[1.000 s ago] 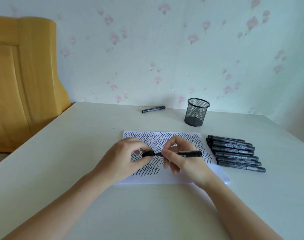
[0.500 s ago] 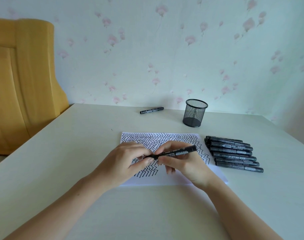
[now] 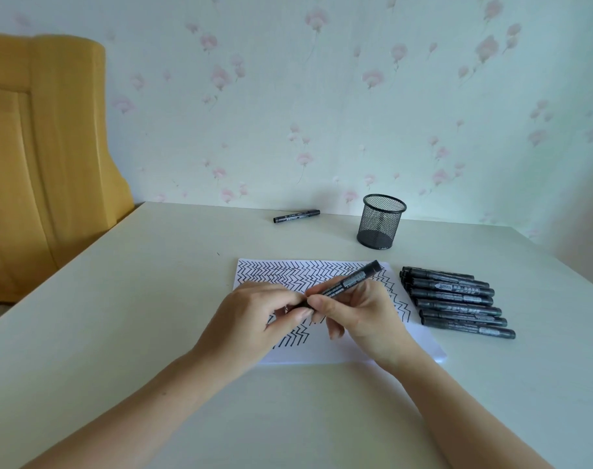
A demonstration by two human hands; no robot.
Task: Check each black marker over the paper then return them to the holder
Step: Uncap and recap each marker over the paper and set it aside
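Both hands hold one black marker (image 3: pixel 351 280) over the white paper (image 3: pixel 322 275), which is covered in black zigzag lines. My right hand (image 3: pixel 359 316) grips the marker's barrel, whose far end tilts up and to the right. My left hand (image 3: pixel 258 316) pinches the marker's near end, the cap, between thumb and fingers. Several black markers (image 3: pixel 454 301) lie side by side on the table right of the paper. A black mesh holder (image 3: pixel 381 221) stands empty behind the paper. One more black marker (image 3: pixel 296 216) lies alone near the wall.
The pale table (image 3: pixel 119 316) runs back to a floral-papered wall. A yellow wooden piece of furniture (image 3: pixel 45 157) stands off the table's left edge.
The marker has tilted from level to slanting up to the right. Both hands have drawn closer together around its near end and shifted slightly away from me.
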